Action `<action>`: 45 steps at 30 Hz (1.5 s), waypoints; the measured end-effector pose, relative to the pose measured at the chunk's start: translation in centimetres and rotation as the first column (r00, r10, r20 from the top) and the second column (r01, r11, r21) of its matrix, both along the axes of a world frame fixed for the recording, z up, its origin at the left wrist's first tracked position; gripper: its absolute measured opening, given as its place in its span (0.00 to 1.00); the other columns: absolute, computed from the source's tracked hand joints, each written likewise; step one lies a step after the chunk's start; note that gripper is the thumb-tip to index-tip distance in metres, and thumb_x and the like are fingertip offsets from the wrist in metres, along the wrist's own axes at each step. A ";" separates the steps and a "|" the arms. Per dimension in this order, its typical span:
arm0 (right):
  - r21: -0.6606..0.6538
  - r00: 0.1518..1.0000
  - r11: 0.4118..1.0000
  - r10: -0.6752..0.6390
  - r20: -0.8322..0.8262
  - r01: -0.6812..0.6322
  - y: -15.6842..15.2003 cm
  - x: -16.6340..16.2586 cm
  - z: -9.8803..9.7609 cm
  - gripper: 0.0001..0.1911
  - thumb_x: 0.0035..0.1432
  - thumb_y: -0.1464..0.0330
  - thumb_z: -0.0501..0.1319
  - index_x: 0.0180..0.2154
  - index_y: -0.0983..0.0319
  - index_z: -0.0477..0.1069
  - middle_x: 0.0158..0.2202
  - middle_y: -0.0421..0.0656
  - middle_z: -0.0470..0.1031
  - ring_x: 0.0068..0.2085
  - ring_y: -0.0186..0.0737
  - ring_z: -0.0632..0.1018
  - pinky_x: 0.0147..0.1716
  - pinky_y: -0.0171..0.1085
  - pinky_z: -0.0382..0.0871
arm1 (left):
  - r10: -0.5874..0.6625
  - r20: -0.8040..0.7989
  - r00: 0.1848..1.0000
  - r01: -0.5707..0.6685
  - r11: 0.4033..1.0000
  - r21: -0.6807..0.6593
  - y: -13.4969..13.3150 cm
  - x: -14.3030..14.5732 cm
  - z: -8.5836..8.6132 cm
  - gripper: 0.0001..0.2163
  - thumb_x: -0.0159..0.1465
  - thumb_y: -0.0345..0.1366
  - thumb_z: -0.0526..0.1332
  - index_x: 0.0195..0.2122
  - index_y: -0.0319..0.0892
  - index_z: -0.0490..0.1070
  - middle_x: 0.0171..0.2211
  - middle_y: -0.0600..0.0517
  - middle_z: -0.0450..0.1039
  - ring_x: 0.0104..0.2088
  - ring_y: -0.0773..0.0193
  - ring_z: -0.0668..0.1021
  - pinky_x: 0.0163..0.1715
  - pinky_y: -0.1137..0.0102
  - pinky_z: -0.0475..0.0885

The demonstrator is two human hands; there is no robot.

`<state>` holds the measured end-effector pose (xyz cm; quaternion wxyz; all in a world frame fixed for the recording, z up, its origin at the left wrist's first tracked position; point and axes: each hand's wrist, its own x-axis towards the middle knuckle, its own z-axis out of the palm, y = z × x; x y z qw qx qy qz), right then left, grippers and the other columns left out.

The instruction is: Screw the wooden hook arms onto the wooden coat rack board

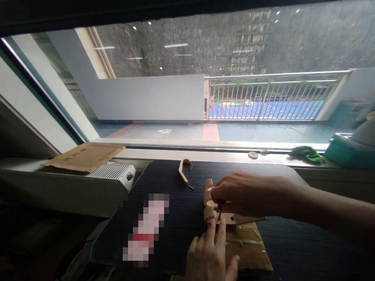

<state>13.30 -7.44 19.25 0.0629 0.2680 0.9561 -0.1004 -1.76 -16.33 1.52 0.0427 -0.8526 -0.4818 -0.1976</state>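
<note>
My right hand [238, 194] reaches in from the right, its fingers pinched on a small dark screw [219, 210] held upright over a light wooden assembly [212, 207]. That assembly has rounded blocks at its left end and a flat strip running right, and it rests on a brown cardboard piece [249, 249]. My left hand [210, 253] comes up from the bottom edge, with its fingers stretched forward and pressing on the wooden assembly just below the screw. A separate curved wooden part [183, 170] lies farther back on the dark tabletop [175, 218].
A small screw [191, 187] lies beside the curved part. A white radiator [113, 171] with brown cardboard [84, 156] on it stands at the left. On the window sill sit a green cloth [307, 154], a small round disc [253, 155] and a teal object [348, 152].
</note>
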 end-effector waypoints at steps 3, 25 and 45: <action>-0.034 0.999 0.999 -0.022 -0.027 0.021 0.4 0.1 -0.5 0.06 0.54 0.76 0.57 0.30 0.64 0.72 0.25 0.39 0.72 0.24 0.28 0.66 0.23 0.30 0.52 | 0.015 -0.036 0.999 -0.017 0.998 -0.065 0.2 0.8 0.0 0.31 0.58 0.44 0.60 0.60 0.35 0.59 0.58 0.35 0.61 0.39 0.51 0.79 0.32 0.63 0.74; 0.045 0.994 0.999 0.001 0.107 -0.005 0.3 0.1 -0.5 0.07 0.57 0.75 0.56 0.33 0.65 0.73 0.27 0.42 0.74 0.25 0.31 0.70 0.22 0.32 0.51 | 0.079 -0.154 0.985 -0.132 0.918 -0.374 0.2 1.7 1.4 0.31 0.60 0.40 0.56 0.64 0.37 0.52 0.63 0.36 0.53 0.43 0.52 0.77 0.41 0.60 0.73; 0.094 0.986 0.996 -0.015 0.168 -0.001 0.2 -0.9 -0.1 0.07 0.53 0.79 0.57 0.30 0.65 0.72 0.26 0.42 0.72 0.24 0.31 0.67 0.22 0.34 0.51 | 0.076 -0.177 0.981 -0.133 0.932 -0.336 0.2 1.6 1.4 0.30 0.60 0.39 0.56 0.64 0.37 0.54 0.62 0.37 0.54 0.44 0.52 0.77 0.41 0.62 0.73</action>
